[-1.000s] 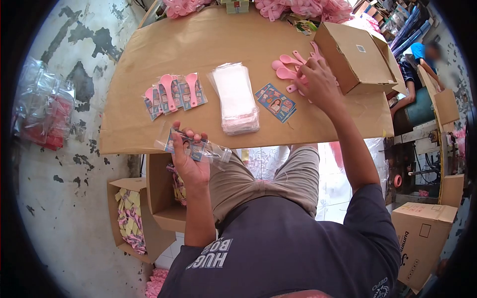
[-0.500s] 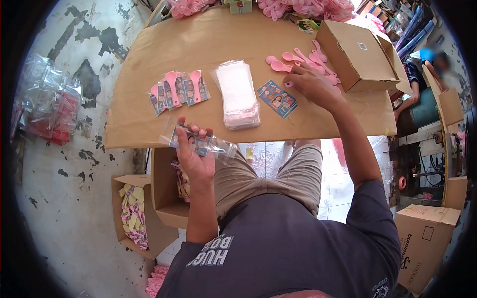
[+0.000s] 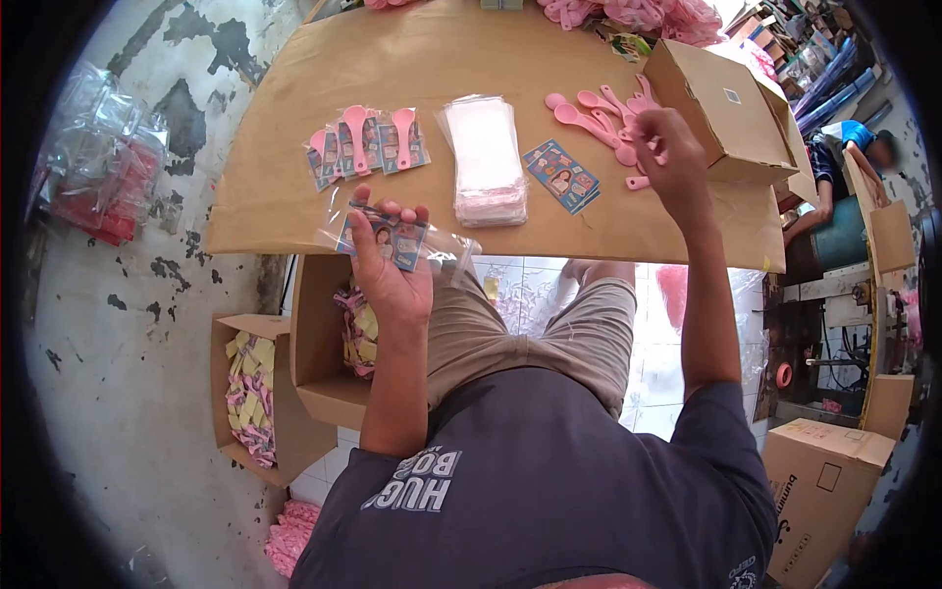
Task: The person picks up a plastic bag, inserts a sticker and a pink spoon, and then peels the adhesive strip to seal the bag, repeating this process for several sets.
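Observation:
My left hand (image 3: 394, 265) is closed around a clear plastic bag (image 3: 451, 253) with a blue printed card (image 3: 407, 245) showing inside it. Over at the right, my right hand (image 3: 675, 162) hovers above a loose heap of pink spoons (image 3: 589, 123), its fingers curled and slightly blurred. Pink shows just under those fingers, but what they grip is hidden. Beside the heap lie a few blue printed cards (image 3: 562, 177). A stack of clear bags (image 3: 486, 157) sits mid-table. Left of it, packed pink spoons (image 3: 356, 140) rest on cards in bags.
An open cardboard box (image 3: 711, 108) stands at the table's (image 3: 343, 69) right. Cartons of wrapped pieces (image 3: 252, 398) are below on the left. Plastic bags (image 3: 103, 157) hang on the left wall. A printed carton (image 3: 824, 491) stands at lower right; another person (image 3: 834, 162) sits beyond.
My right hand has moved rightward over the spoon heap, away from the spoons nearest the cards. My left hand keeps its hold on the bag and card. The camera view has shifted a little.

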